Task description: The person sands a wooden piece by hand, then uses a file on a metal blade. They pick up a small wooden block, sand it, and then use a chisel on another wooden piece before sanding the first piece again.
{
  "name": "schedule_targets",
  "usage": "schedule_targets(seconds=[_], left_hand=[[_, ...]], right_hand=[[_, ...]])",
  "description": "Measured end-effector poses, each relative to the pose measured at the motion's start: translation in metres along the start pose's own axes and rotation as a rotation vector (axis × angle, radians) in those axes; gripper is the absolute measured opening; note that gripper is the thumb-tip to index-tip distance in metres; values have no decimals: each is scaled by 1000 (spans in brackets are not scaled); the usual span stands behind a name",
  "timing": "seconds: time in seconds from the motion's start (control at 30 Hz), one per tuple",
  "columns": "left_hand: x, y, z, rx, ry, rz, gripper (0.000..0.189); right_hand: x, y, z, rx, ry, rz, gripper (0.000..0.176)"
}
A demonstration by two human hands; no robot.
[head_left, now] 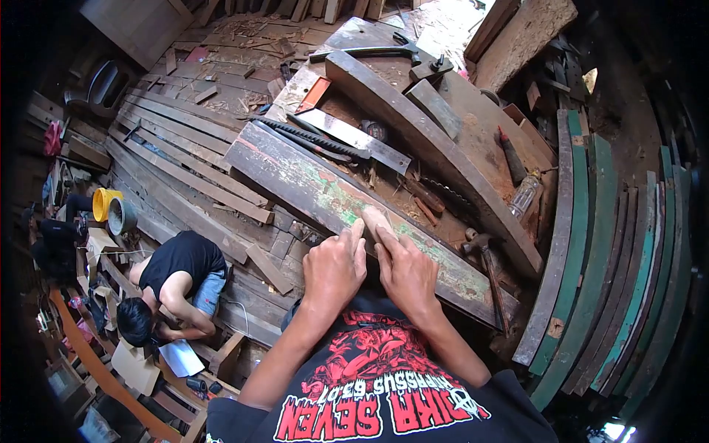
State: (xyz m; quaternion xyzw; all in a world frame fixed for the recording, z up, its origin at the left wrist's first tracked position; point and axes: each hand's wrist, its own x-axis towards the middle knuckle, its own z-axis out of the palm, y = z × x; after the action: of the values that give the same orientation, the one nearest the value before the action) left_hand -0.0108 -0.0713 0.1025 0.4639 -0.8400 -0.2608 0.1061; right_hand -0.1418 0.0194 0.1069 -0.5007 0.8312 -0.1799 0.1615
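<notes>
My left hand (336, 266) and my right hand (406, 272) are close together above the near edge of a worn plank (317, 181) with green and pink paint. A small pale wooden piece (377, 220) sticks out at the fingertips of my right hand, which is closed around its lower end. The fingers of my left hand are pressed together beside it; what they grip is hidden. Past the plank lie a metal square (354, 136) with an orange handle (315, 94), a toothed saw blade (310, 140) and a thick curved beam (443, 159).
A claw hammer (369, 52) rests at the top, another hammer (487, 269) to the right. Curved green boards (583, 221) stand at the far right. At lower left a person (181, 284) bends over a white sheet (181, 358), near a yellow bucket (107, 204).
</notes>
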Motion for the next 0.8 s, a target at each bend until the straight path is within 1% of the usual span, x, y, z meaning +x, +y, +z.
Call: schedule_targets(seconds=[0.1, 0.2, 0.27, 0.4, 0.5, 0.57, 0.63, 0.73, 0.8], left_hand=[[-1, 3, -1, 13, 10, 18, 25], [-4, -2, 2, 20, 7, 24, 28], [-4, -2, 4, 28, 18, 56, 32], [-5, 2, 4, 97, -14, 59, 35], [-2, 11, 4, 101, -12, 63, 34], [-3, 12, 7, 68, -6, 69, 30], [-5, 11, 7, 88, -16, 52, 31], [-1, 12, 9, 124, -39, 42, 32], [-2, 12, 12, 134, -53, 39, 33]], right_hand=[[2, 1, 3, 23, 20, -25, 32], [-5, -11, -10, -40, 6, -16, 31], [4, 4, 12, -6, 13, -34, 38], [-2, -2, -4, -51, -51, -37, 47], [5, 10, 13, -39, -19, -44, 50], [-2, 9, 10, -49, -20, -46, 50], [-6, 5, 2, -24, -32, -48, 51], [-1, 9, 11, -63, -36, -41, 51], [-8, 7, 0, -42, -28, -51, 48]])
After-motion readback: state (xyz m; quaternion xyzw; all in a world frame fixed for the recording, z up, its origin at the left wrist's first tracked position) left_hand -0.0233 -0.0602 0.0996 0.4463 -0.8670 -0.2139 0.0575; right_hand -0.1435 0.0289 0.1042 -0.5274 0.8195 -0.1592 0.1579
